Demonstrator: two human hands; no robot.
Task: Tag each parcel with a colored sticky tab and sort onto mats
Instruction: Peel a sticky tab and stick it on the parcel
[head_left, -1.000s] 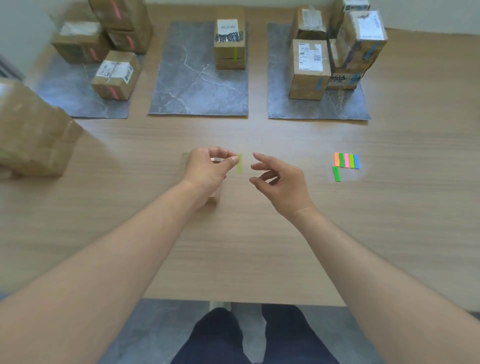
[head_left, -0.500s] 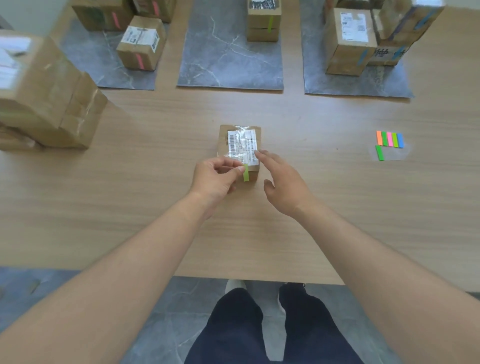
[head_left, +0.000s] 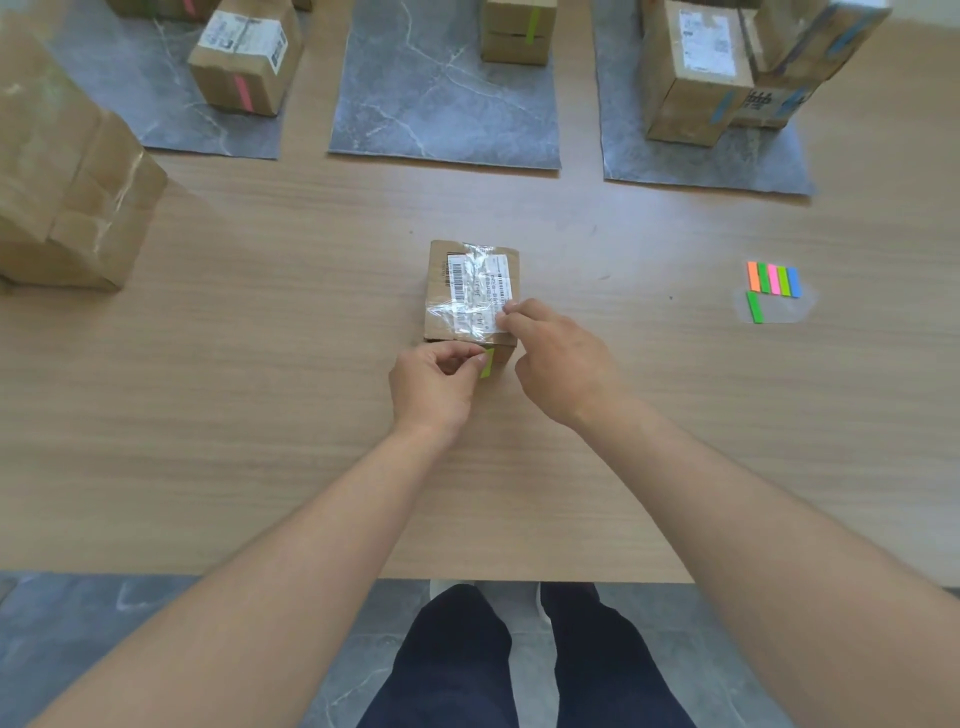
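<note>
Left hand pinches green tab — right hand steadies parcel.

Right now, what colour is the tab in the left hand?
Lime green tab, pinched by the left hand at the near face of the parcel; head view.
</note>
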